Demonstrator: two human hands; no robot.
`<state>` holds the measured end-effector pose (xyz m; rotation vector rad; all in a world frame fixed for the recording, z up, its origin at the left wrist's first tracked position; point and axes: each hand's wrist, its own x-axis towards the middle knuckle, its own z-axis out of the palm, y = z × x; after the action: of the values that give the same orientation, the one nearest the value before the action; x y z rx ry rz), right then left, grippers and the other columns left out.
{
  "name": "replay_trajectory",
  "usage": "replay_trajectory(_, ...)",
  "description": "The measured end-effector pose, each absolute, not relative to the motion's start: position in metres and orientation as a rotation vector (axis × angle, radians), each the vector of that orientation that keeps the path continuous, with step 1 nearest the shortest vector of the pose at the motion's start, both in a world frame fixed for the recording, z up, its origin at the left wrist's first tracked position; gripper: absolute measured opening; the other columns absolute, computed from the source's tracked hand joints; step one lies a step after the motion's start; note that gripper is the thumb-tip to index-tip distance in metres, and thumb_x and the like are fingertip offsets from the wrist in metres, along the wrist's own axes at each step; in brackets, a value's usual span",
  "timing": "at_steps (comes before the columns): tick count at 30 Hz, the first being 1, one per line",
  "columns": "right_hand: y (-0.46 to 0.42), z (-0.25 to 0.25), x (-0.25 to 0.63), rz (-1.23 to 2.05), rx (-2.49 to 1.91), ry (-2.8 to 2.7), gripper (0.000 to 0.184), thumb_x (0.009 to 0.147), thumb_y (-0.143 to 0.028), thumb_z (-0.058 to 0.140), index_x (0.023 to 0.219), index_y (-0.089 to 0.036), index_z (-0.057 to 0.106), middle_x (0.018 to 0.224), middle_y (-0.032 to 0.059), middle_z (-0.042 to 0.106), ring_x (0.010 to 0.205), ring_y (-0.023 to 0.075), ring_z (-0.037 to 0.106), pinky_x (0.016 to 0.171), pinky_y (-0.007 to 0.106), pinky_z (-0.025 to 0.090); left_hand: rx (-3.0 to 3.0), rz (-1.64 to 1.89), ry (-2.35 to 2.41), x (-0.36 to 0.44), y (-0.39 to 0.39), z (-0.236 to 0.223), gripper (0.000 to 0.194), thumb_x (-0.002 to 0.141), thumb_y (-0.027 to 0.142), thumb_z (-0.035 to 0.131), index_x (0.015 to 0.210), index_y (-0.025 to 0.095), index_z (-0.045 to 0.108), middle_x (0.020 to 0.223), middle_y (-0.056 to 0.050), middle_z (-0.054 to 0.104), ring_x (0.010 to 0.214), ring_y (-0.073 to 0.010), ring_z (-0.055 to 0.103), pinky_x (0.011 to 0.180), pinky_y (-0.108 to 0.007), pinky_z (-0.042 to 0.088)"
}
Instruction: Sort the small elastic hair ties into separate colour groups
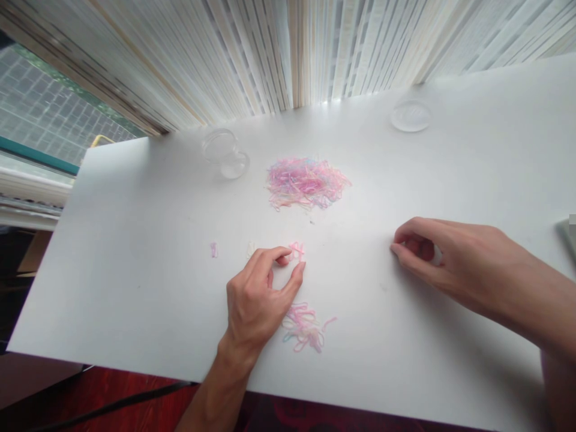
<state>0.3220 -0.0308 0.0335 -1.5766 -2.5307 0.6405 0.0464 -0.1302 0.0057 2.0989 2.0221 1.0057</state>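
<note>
Starting at far L, you've got the window (pixel 49 90) w/ grey paving outside, then the white table (pixel 112 288) running across. Slatted blinds (pixel 252 54) hang along its far edge. Toward the table's L side, a small purple bundle (pixel 214 249) of loops lies by itself. Farther back & a bit R of it sit two clear round pieces: the larger ring (pixel 219 146) and the smaller disc (pixel 234 165), overlapping in view. Next comes a pale bundle (pixel 251 247), partly hidden behind your L hand (pixel 256 297).

Your L hand is palm-down w/ thumb & index spread, a gap btwn the tips. The pink bundle (pixel 297 250) is right at those fingertips, w/ the index at its L side; can't tell if skin touches it. Straight back from there is the big pile (pixel 306 182) of thin loops, mostly pink & purple w/ some blue. Nearer you, just beside the L thumb's base, the smaller pile (pixel 306 329) spreads out in pink, white & a bit of teal.

Well apart to the R, your R hand (pixel 454 258) hovers w/ thumb & index tips pressed together, pointing L; can't tell if anything's pinched btwn them. Behind it, near the blinds, a clear lid-like disc (pixel 411 116) lies flat. At the far R edge there's a greyish obj. (pixel 567 240), cut off by the frame.
</note>
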Motion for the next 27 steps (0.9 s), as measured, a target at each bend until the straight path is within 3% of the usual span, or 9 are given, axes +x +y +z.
replay_trajectory(10,-0.0305,0.0344,0.3209,0.64,-1.583,-2.541,0.021,0.092,-0.04,0.05,0.083,-0.024,0.059,0.068,0.0017,0.065,0.053,0.019,0.059,0.055,0.032,0.04,2.131,1.019,2.048,0.0486,-0.1291,0.0038,0.004,0.093,0.017,0.076,0.094,0.018,0.072,0.077,0.003,0.061,0.065,-0.0091,0.062,0.061,-0.02,0.046)
replay_trajectory(27,-0.0311,0.0288,0.3251,0.646,-1.519,-2.506,0.022,0.094,-0.041,0.049,0.082,-0.025,0.06,0.066,0.0016,0.065,0.051,0.0183,0.057,0.053,0.032,0.038,2.208,1.001,1.99,0.0487,-0.1277,0.0033,0.007,0.093,0.019,0.075,0.099,0.02,0.079,0.073,0.004,0.059,0.059,-0.0084,0.056,0.057,-0.02,0.045)
